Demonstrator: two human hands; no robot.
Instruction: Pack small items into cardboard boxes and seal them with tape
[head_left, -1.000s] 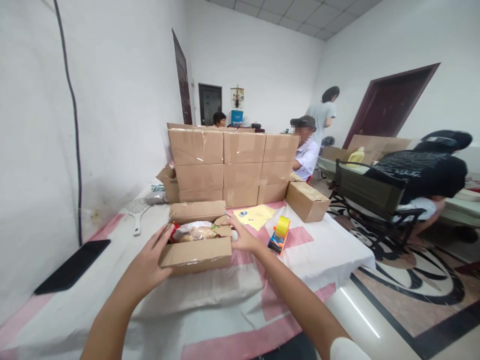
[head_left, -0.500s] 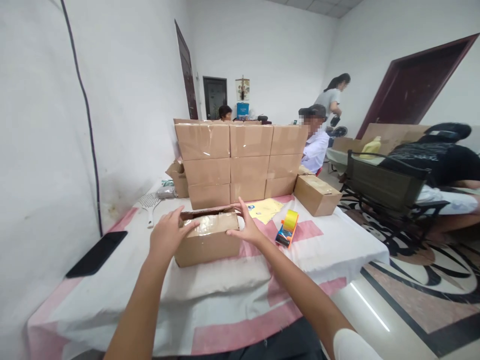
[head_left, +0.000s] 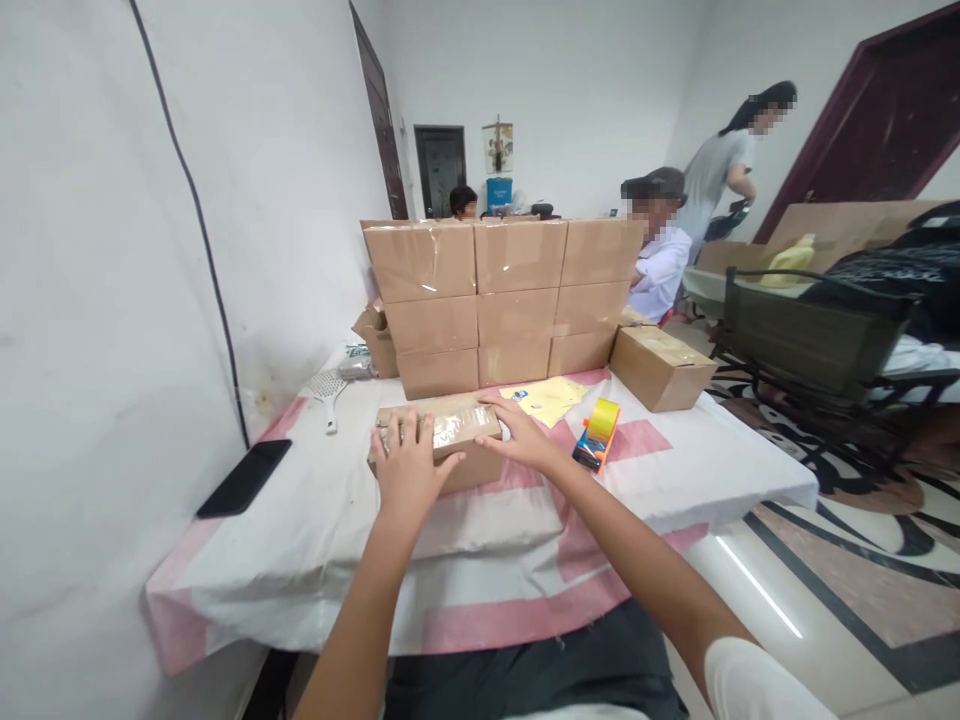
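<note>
A small brown cardboard box (head_left: 469,470) sits on the cloth-covered table in front of me, clear tape shining across its top. My left hand (head_left: 409,465) lies over the left part of the top, fingers spread, thumb at the front edge. At the right end, my right hand (head_left: 519,435) holds the box, its thumb on the front side and its fingers along the top back corner. To the right stands an orange tape dispenser (head_left: 596,436) with a yellow roll. Behind the box lies a yellow paper sheet (head_left: 551,400).
Stacked cardboard boxes (head_left: 521,320) form a wall at the back of the table. Another box (head_left: 664,370) stands at right. A white slotted spatula (head_left: 329,398) and a black phone-like slab (head_left: 246,478) lie at left. Several people are beyond the table.
The box's raised back flap is now down and its top looks closed. My left hand has moved from the left end onto the top. The view has shifted.
</note>
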